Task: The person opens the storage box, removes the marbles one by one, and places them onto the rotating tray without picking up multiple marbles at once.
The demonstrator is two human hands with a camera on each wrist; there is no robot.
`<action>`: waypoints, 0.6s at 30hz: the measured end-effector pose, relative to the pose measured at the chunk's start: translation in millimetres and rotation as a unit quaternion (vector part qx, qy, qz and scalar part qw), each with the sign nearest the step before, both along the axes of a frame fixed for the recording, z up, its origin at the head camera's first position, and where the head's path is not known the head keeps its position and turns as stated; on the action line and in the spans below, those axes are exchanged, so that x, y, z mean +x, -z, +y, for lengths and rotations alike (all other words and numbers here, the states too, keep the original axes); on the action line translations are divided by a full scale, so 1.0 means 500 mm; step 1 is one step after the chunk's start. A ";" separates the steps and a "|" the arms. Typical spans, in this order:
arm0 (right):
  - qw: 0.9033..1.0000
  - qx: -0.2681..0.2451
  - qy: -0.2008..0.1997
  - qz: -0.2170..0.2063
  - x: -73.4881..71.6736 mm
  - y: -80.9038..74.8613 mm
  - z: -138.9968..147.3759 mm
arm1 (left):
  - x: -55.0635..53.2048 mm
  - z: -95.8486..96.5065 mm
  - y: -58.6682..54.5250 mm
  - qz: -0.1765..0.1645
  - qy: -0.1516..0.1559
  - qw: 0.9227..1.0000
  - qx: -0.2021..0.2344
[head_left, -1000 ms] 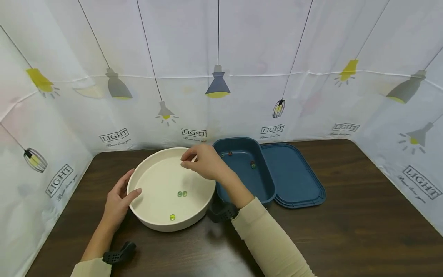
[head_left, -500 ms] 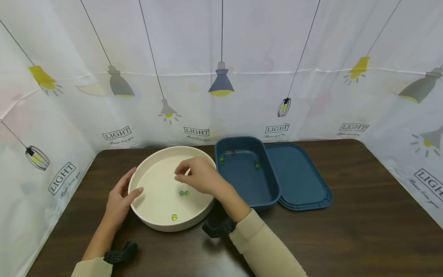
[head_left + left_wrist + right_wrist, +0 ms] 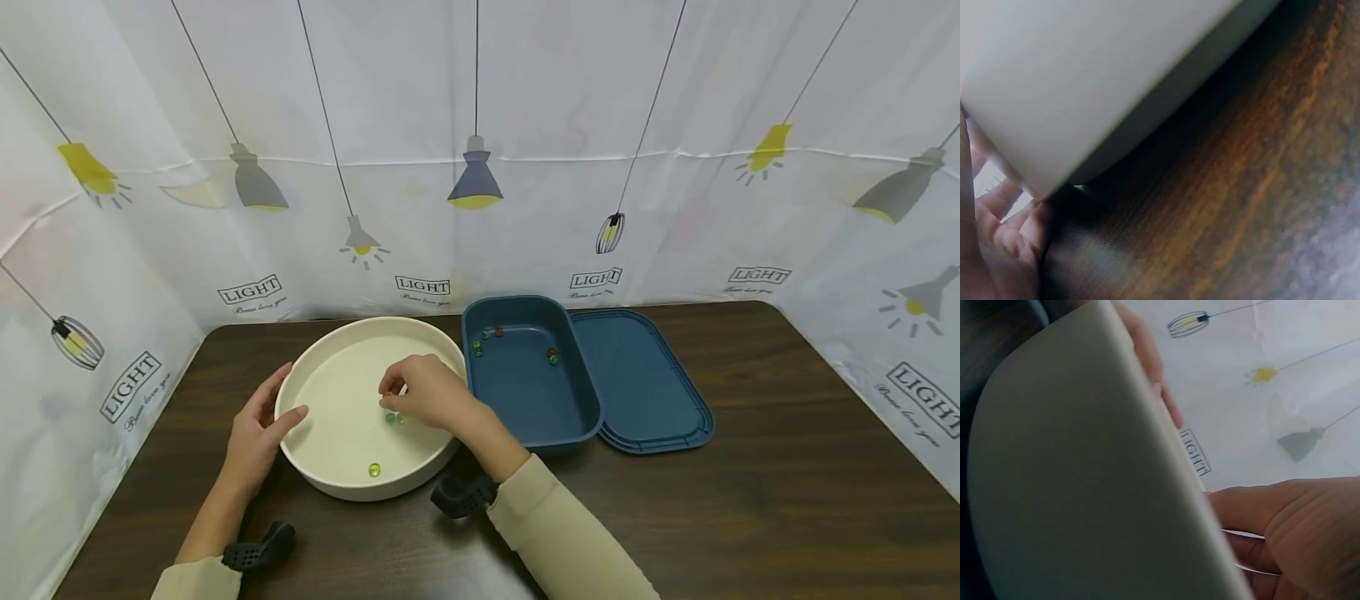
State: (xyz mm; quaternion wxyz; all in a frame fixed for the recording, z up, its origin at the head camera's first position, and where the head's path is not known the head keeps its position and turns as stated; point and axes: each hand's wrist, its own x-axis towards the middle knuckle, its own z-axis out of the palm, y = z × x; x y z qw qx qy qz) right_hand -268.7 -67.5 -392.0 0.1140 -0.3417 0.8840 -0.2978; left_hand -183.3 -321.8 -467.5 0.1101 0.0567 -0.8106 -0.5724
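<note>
Our left hand point(image 3: 253, 435) grips the round cream tray point(image 3: 337, 387); our right hand point(image 3: 431, 392), near green glass marbles point(image 3: 390, 419), hides its grip.

sleeves point(image 3: 570, 533): cut off | blue lid point(image 3: 641, 375): part-hidden | right hand point(image 3: 427, 390): hold unclear

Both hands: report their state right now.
Left hand: holding the cream tray at its rim.
Right hand: over the tray; open or pinching something, cannot tell.
</note>
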 end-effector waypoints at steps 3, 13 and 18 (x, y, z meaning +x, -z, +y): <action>1.000 0.019 -0.003 -0.003 0.001 0.007 -0.004 | 0.001 -0.001 0.000 0.001 0.001 1.000 0.001; 0.998 0.062 -0.017 -0.006 0.006 0.019 -0.005 | 0.004 0.003 -0.002 0.000 0.003 1.000 0.006; 0.998 0.061 -0.015 -0.007 0.006 0.020 -0.004 | 0.003 0.004 -0.006 -0.006 0.004 1.000 0.006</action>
